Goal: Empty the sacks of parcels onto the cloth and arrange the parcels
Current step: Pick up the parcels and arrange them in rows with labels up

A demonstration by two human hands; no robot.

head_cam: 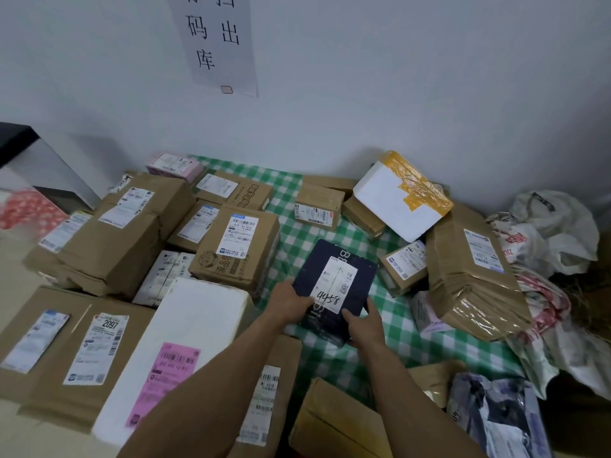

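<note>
A dark blue box [344,259] with a white label marked 4458 is held over the green-and-white checked cloth [297,246] in the middle. My left hand [291,300] grips its near left edge, thumb on top. My right hand [365,323] grips its near right corner, thumb on the label's lower edge. Several brown cardboard parcels [112,233] are packed side by side on the left. A white foam box [396,200] with yellow tape leans on cartons at the back right. Crumpled empty sacks [558,226] lie at the far right.
A large white foam parcel [198,319] with a pink label lies near my left forearm. A tall taped carton [469,276] lies right of the blue box. A grey plastic mailer [496,414] and a brown box [334,424] sit at the near right. The white wall closes off the back.
</note>
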